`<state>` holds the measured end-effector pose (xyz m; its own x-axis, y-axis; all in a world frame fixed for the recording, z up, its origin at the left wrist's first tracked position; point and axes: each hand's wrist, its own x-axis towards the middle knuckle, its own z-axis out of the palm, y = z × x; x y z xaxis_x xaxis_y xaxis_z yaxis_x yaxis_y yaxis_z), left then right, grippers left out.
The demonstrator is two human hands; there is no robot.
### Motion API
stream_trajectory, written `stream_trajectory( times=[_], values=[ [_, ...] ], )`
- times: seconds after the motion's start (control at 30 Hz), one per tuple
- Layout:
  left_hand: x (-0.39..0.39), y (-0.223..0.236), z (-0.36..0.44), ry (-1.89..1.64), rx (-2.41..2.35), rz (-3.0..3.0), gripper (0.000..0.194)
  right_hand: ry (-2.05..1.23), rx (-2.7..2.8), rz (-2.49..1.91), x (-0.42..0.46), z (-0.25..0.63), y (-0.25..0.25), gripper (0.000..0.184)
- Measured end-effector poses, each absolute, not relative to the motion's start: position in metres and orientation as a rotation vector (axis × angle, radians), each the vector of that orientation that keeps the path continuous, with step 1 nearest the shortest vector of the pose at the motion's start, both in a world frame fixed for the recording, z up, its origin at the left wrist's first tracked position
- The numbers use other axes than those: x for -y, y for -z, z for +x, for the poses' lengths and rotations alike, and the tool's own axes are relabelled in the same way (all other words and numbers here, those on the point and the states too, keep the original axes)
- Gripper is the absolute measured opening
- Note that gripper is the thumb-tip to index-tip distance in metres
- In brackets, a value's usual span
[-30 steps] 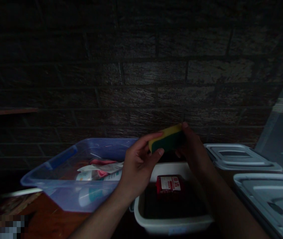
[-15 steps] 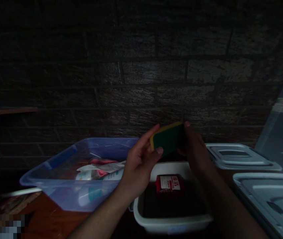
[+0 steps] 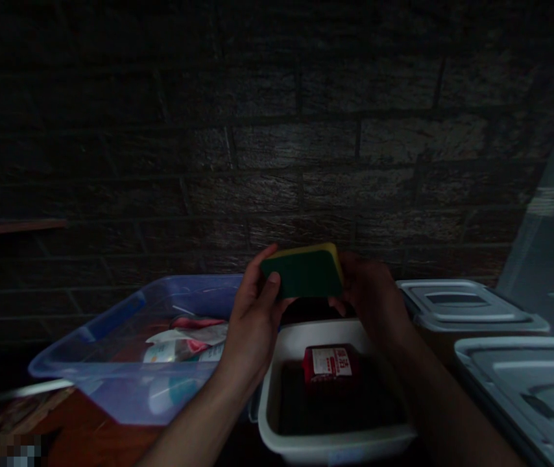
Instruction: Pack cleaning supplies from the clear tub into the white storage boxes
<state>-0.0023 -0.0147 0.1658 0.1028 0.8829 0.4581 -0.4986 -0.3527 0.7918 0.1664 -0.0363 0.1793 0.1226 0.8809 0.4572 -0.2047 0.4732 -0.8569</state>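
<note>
A scouring sponge [image 3: 306, 272], green on its front face with a yellow layer behind, is raised above a white bin [image 3: 270, 415]. My left hand [image 3: 257, 301] grips its left end, thumb pressed on the green face and fingers behind. At the right end, my right hand [image 3: 374, 292] has curled fingers against the sponge's edge, one fingertip showing below the corner; shadow hides part of this grip. Under both hands, a red packet [image 3: 330, 370] with a white label lies inside the bin.
To the left stands a translucent blue bin [image 3: 126, 395] holding pink and white packages [image 3: 189, 337] and bottles. Two pale lids, a far lid [image 3: 471, 301] and a nearer lid [image 3: 549, 383], lie to the right. A dark brick wall [image 3: 277, 149] rises behind.
The sponge and both hands have shifted left and the sponge has turned, so its right yellow edge now shows. My right thumb no longer shows at its top corner.
</note>
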Motion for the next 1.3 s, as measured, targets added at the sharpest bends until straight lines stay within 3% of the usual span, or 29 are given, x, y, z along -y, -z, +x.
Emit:
stream_trajectory(
  times=[0.27,0.47,0.67,0.8,0.97,1.13,1.3],
  values=[
    [0.016,-0.163,-0.005,-1.662,-0.487,1.46,0.044,-0.687,1.273,-0.813,0.038,0.164,-0.177,0.038],
    [0.022,-0.165,0.002,-1.647,-0.298,1.225,0.043,-0.691,1.216,-0.779,0.031,0.171,-0.172,0.03],
    [0.017,-0.162,0.004,-1.515,-0.243,1.17,0.033,-0.588,1.277,-0.83,0.031,0.173,-0.171,0.036],
    [0.016,-0.162,0.005,-1.518,-0.314,1.126,0.038,-0.529,1.296,-0.844,0.029,0.174,-0.169,0.038],
    [0.017,-0.163,0.004,-1.551,-0.359,1.117,0.042,-0.664,1.2,-0.754,0.022,0.173,-0.167,0.047],
    [0.015,-0.158,0.0,-1.589,-0.373,1.243,0.045,-0.939,1.11,-0.735,0.024,0.166,-0.171,0.067],
    [0.015,-0.156,-0.001,-1.575,-0.326,1.321,0.053,-0.864,1.055,-0.766,0.03,0.162,-0.174,0.049]
  ],
)
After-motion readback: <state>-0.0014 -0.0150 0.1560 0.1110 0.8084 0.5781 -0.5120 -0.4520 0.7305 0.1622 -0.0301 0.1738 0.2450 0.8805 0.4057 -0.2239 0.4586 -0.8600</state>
